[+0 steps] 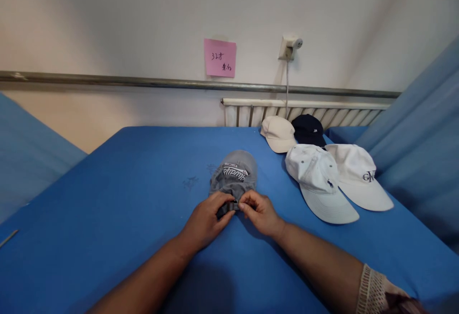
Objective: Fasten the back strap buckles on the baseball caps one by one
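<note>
A grey baseball cap (234, 170) with white lettering lies on the blue table (143, 185), its brim pointing away from me. At its near side is the back strap (228, 207). My left hand (208, 221) pinches the strap from the left, thumb below and fingers above. From the right, my right hand (261, 212) grips the strap's other end between thumb and fingertips. The two hands are close together, a small gap between their fingertips. Part of the cap's rear edge is hidden behind my fingers.
On the right sit a cream cap (278, 135), a navy cap (309, 130), a pale cap with a horse logo (317, 175) and a white cap (358, 175). Behind the table are a radiator (254, 113) and a metal rail (150, 82). Blue curtains (423, 127) flank the table.
</note>
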Motion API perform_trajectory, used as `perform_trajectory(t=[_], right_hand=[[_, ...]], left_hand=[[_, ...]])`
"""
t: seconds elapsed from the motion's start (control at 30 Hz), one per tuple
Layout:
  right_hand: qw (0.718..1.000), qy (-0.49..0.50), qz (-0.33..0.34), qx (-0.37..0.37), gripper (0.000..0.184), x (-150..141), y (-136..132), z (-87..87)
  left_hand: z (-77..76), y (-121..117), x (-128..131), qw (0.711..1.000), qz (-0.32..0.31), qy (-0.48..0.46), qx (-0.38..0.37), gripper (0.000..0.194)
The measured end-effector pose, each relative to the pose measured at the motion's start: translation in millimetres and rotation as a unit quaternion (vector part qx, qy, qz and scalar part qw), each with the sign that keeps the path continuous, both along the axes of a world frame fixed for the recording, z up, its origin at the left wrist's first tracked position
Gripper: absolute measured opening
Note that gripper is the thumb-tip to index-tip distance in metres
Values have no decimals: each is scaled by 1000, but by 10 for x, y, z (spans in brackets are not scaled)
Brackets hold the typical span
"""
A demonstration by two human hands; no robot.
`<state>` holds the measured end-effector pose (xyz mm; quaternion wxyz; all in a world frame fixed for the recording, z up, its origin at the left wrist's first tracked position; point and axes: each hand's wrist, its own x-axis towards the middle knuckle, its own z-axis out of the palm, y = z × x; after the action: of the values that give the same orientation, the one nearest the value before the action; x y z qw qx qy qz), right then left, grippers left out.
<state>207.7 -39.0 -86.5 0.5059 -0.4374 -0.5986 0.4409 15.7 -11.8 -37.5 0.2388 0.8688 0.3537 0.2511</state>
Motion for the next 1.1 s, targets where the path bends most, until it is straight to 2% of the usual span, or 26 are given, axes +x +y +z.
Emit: perform_trajectory(t=[0.17, 0.43, 0.63, 0.8, 1.1], right_hand=[[1000, 3, -28, 2, 9, 7, 9, -5], [1000, -4, -19, 2, 11, -4, 11, 10], [997, -55, -42, 43, 8, 16, 5, 11], [999, -35, -23, 35, 9, 16, -8, 36], [999, -25, -44, 19, 9, 8, 18, -5]], left_hand=[[30, -8, 13, 1000, 1, 11, -18, 24], [38, -18, 20, 999, -31, 18, -2, 24], [31, -26, 8, 999, -9, 25, 23, 19], [28, -24, 5, 999, 2, 25, 21, 19], [-19, -34, 15, 1000, 15, 15, -20, 27]])
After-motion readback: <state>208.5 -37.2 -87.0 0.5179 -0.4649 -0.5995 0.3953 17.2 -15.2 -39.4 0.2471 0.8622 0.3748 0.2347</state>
